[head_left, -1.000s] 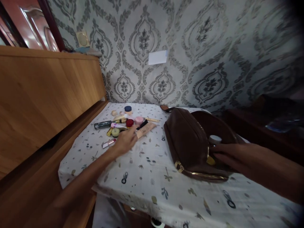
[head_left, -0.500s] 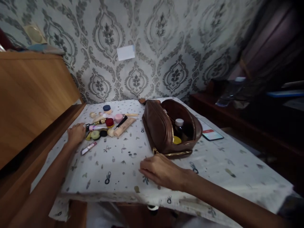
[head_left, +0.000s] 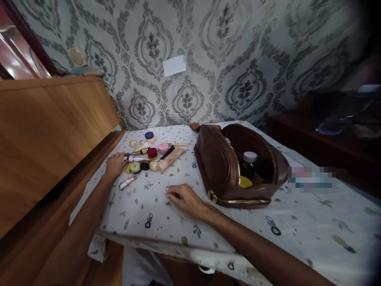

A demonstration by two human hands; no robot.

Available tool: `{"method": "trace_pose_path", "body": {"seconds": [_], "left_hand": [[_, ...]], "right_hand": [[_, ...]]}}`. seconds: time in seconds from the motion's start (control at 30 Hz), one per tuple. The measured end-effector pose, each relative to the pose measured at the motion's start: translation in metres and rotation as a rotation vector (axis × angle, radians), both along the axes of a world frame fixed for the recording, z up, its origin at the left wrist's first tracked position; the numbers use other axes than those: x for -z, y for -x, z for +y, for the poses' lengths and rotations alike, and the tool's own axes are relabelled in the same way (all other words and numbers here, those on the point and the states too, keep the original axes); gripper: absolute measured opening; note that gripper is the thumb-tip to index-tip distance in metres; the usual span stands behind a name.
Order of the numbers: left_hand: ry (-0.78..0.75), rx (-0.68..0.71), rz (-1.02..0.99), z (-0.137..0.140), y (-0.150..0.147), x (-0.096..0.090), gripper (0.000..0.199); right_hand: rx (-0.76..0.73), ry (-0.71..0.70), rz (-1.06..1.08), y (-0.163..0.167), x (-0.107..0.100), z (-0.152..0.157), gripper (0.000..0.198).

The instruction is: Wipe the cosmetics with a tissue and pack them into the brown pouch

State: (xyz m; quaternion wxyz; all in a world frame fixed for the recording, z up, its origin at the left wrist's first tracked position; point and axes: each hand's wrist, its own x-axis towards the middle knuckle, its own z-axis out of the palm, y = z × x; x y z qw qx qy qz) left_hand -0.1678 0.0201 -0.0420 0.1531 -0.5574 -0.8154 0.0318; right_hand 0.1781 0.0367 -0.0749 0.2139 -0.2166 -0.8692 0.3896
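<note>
Patterned tablecloth [head_left: 133, 214]; beige tube [head_left: 171, 159], print unreadable; left hand [head_left: 115, 163] beside cosmetics [head_left: 152, 154], finger grip unclear; right hand [head_left: 185, 199], fingers curled together.

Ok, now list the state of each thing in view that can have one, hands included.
Brown zip bag: standing, zipper open
White-capped bottle: in the bag, capped
Navy-lidded jar: closed
Red-lidded jar: closed
Pink-lidded jar: closed
Beige squeeze tube: lying flat
Lip gloss tube: lying flat
Left hand: palm down, grip unclear
Right hand: loosely curled, contents unclear
</note>
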Motion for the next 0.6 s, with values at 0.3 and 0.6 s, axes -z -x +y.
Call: {"method": "trace_pose_path", "body": {"seconds": [0.3,0.6], "left_hand": [[-0.106,-0.165,-0.014,0.017,-0.003,-0.002,0.050],[-0.219,-0.230,-0.098,0.020,0.004,-0.003,0.037]], "right_hand": [[-0.014,0.059,0.071,-0.002,0.006,0.001,0.024],[-0.020,0.032,0.078,-0.002,0.008,0.001,0.023]]}}
